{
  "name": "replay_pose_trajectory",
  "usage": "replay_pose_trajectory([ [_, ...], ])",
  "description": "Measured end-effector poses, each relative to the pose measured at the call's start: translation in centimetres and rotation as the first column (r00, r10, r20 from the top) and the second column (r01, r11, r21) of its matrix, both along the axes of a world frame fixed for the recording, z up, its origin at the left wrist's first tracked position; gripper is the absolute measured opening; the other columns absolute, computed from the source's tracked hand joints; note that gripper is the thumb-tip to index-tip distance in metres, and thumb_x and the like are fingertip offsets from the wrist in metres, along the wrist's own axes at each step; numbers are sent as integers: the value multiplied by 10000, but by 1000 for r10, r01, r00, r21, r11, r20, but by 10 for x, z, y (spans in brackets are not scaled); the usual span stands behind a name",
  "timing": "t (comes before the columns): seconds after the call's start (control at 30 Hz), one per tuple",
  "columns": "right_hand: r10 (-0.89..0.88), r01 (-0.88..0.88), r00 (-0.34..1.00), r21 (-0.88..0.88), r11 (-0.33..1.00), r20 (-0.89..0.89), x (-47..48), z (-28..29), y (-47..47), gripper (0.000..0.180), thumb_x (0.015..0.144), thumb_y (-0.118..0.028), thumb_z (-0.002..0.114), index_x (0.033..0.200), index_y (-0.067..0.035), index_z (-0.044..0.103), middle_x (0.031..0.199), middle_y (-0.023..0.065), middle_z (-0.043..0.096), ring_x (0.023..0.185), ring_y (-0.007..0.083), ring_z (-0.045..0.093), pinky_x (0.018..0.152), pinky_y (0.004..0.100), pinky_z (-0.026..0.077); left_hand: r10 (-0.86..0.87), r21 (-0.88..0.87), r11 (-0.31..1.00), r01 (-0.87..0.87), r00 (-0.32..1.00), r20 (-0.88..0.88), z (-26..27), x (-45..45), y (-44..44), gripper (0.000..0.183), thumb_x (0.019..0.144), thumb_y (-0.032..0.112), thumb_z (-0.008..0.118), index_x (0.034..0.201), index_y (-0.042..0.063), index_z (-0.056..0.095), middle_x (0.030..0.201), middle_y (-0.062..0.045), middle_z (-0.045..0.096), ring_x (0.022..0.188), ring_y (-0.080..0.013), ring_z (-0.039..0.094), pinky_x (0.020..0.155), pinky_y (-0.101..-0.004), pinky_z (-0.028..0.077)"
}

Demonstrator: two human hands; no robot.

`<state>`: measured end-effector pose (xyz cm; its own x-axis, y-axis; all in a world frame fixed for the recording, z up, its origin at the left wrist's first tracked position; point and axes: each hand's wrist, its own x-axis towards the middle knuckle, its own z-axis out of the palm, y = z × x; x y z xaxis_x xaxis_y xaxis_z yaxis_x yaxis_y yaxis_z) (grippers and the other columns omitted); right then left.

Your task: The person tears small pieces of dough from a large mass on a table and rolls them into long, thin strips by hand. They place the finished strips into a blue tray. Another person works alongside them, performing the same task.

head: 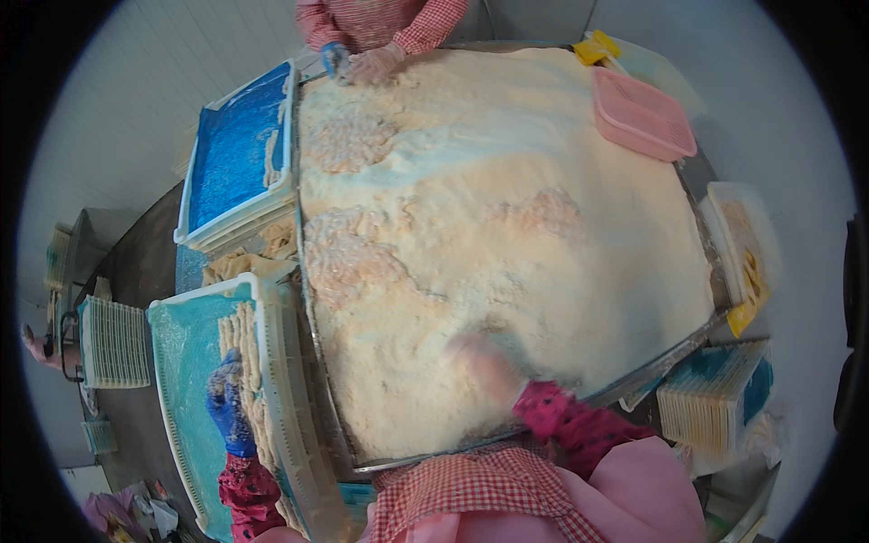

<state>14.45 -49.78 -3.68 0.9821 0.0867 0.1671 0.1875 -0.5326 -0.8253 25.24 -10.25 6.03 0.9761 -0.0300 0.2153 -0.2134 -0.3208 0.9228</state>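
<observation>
My left hand [231,404], in a blue glove dusted with crumbs, is at a white-rimmed tray [163,353] lined with teal sheeting. Its fingers reach the row of pale coated strips [250,339] along the tray's right side; whether they grip one is hidden. My right hand [490,366] is blurred by motion, low over the bed of cream-coloured powdery coating [434,407] near the table's front edge. I cannot make out anything in it. Pinkish, wet-looking raw meat pieces [346,254] lie in a heap on the coating at the left, with another heap [543,214] nearer the middle.
Across the table a co-worker's gloved hands [363,64] touch the coating. A blue-lined tray [237,149] stands at the far left. A pink plastic basket [645,112] sits at the far right corner. Stacked trays [706,400] are at the right; another stack [117,343] is at the left.
</observation>
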Motion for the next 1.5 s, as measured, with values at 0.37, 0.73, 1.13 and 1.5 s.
replay_pose_trajectory([
  [0.37, -148, 150, 988, -421, 894, 39, -50, -14, -62, 227, 768, -80, 538, 988, -81, 594, 1073, 112, 542, 1106, 272, 422, 938, 400, 325, -555, 125, 804, 582, 809, -195, -172, 3, -323, 443, 798, 244, 617, 1161, 15, 508, 1139, -177, 544, 1078, -317, 492, 902, -359, 396],
  [0.73, -593, 628, 777, -185, 756, 213, 35, -46, -124, 256, 783, -206, 543, 999, -79, 593, 1006, 134, 571, 948, 301, 527, 814, 396, 410, -713, 736, 496, 461, 700, 42, -122, -61, -308, 256, 731, 129, 589, 985, 139, 624, 1064, -112, 588, 940, -306, 554, 807, -386, 459],
  [1.13, -291, 296, 955, -263, 918, 57, -1, -35, -101, 355, 744, -301, 579, 1019, -76, 573, 1051, 96, 564, 1002, 279, 511, 877, 406, 390, -505, 690, 602, 402, 861, -60, -109, -63, -220, 546, 643, 107, 689, 1164, 90, 524, 1104, -141, 563, 963, -321, 542, 832, -372, 440],
  [1.5, -366, 367, 930, -71, 928, 25, -15, -66, -93, 162, 772, -132, 556, 866, -15, 618, 902, 117, 622, 851, 242, 589, 763, 347, 447, -394, -156, 919, 361, 851, -349, -77, -49, -245, 442, 810, 165, 612, 1206, 37, 462, 1004, -83, 614, 815, -179, 589, 695, -286, 468],
])
